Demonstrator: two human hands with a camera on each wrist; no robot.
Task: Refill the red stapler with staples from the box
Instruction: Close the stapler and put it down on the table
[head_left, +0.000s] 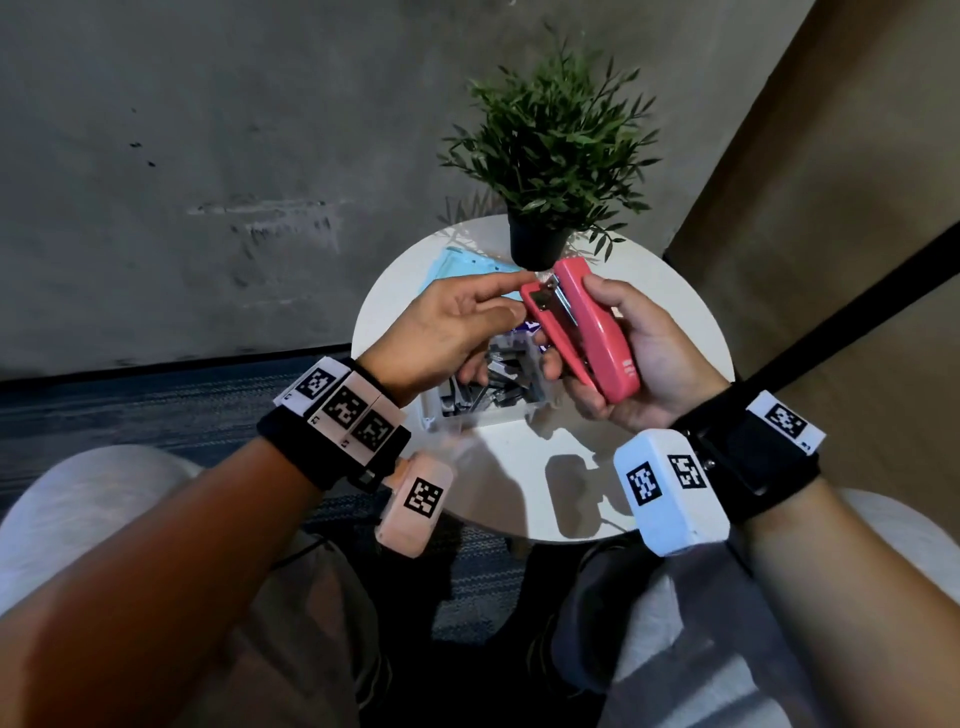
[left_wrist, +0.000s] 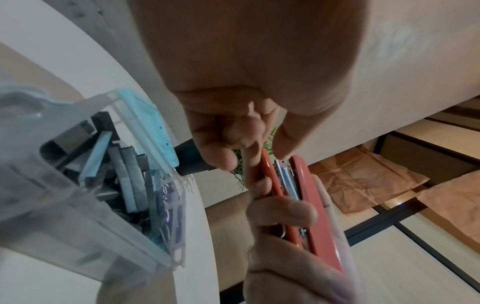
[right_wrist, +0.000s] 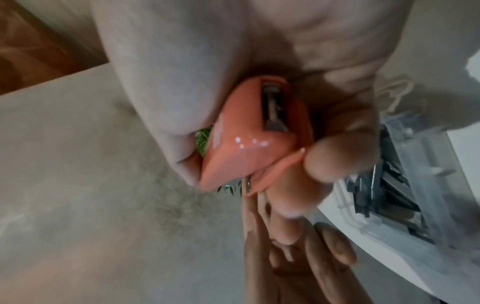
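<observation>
My right hand (head_left: 575, 326) grips the red stapler (head_left: 609, 355) above the white round table, thumb on the top cover and fingers under the base. The stapler gapes a little at its front, and the metal magazine (head_left: 564, 307) shows between cover and base. My left hand (head_left: 519, 299) pinches the front end of the base between straight index finger and thumb; its other fingers are curled. Below both hands stands the clear plastic box (head_left: 470, 422), open and holding several loose staple strips (left_wrist: 130, 176). I see no staple strip in either hand.
A potted green plant (head_left: 550, 150) stands at the table's far side, just behind the stapler. The box's blue lid (head_left: 462, 267) lies at the back left. The table's (head_left: 519, 499) near edge is just past my knees. Brown paper-covered panels are on the right.
</observation>
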